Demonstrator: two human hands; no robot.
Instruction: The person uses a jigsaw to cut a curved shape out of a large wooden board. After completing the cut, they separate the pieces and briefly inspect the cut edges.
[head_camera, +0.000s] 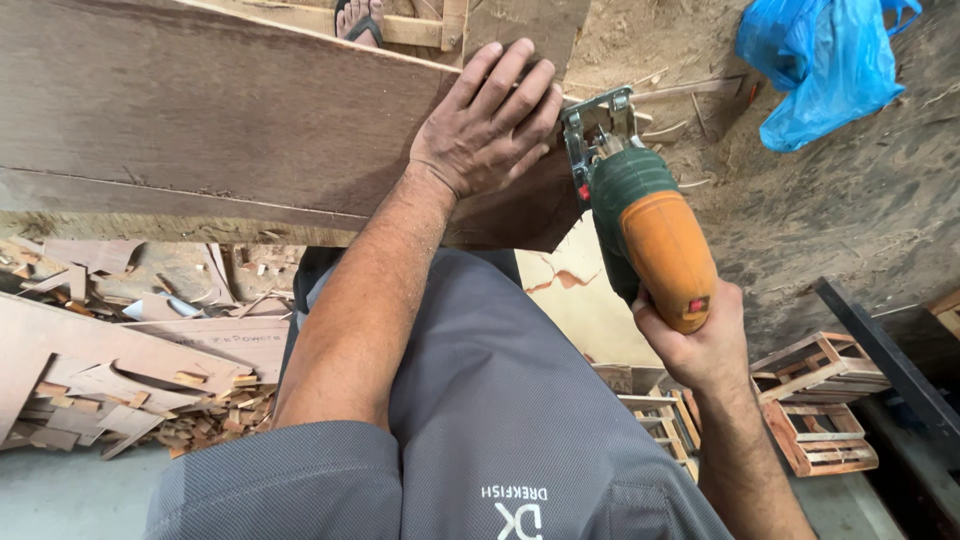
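Observation:
My left hand (490, 125) lies flat, fingers spread, on a large brown plywood board (200, 110) near its right edge, pressing it down. My right hand (700, 345) grips the orange handle of a green and orange jigsaw (640, 215). The saw's metal shoe (598, 120) sits at the board's right edge, just right of my left fingers. The blade itself is hidden under the shoe. My grey-clad leg (480, 390) is below the board.
A pile of wood offcuts and plywood scraps (130, 370) lies at the lower left. Small wooden crates (815, 405) stand at the lower right beside a dark beam (890, 355). A blue plastic bag (820, 60) rests on the sawdust floor. Another person's sandalled foot (358, 20) shows at the top.

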